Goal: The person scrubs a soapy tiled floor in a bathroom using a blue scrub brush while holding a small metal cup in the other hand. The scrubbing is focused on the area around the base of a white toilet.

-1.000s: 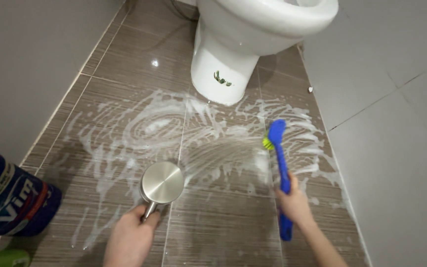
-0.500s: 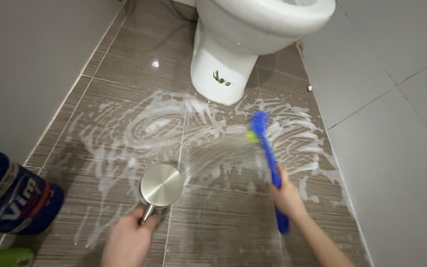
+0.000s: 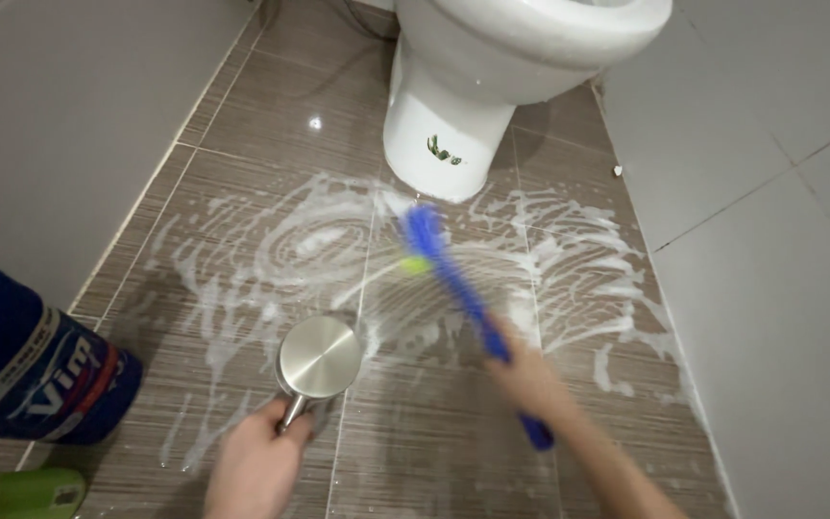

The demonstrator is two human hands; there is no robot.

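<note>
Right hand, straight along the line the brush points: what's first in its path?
Past the blue brush it holds, the right hand points up-left across the foamy tiles. The toilet base sits just right of that line; otherwise it looks free to the wall, though motion blur obscures the exact direction.

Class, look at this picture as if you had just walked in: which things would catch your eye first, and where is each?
First comes the blue scrubbing brush, blurred in the right hand, its head on the white soapy foam smeared over the brown floor tiles. Just behind the foam stands the white toilet base. Near the bottom, the left hand holds a shiny steel cup by its handle, bottom up.
</note>
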